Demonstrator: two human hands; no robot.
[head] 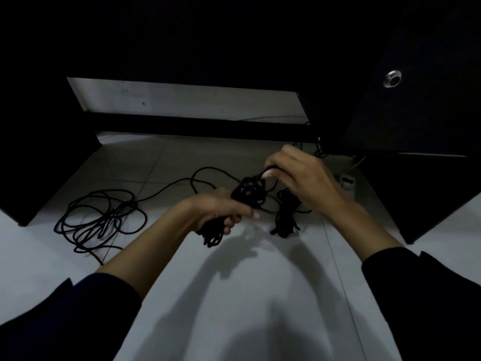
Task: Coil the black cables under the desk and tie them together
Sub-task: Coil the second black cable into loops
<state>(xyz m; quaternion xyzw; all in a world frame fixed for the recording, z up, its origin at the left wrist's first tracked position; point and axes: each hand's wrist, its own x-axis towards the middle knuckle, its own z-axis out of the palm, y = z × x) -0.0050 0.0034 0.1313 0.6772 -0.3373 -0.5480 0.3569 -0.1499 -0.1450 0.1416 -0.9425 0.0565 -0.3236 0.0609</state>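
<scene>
My left hand (221,208) grips a coiled bundle of black cable (248,194) above the pale tiled floor; the bundle's lower loops hang below my fist. My right hand (299,175) pinches a strand of that cable at the bundle's top end. From the bundle a loose black cable runs left across the floor to a slack pile of loops (101,220). A second, finished black cable bundle (286,217) lies on the floor just right of my hands, partly behind my right wrist.
Dark desk panels stand on the left (39,152) and right (429,191), with a black crossbar (203,126) behind. A white power strip (347,182) and more thin cables sit by the right panel. Bare tiles lie in front of me.
</scene>
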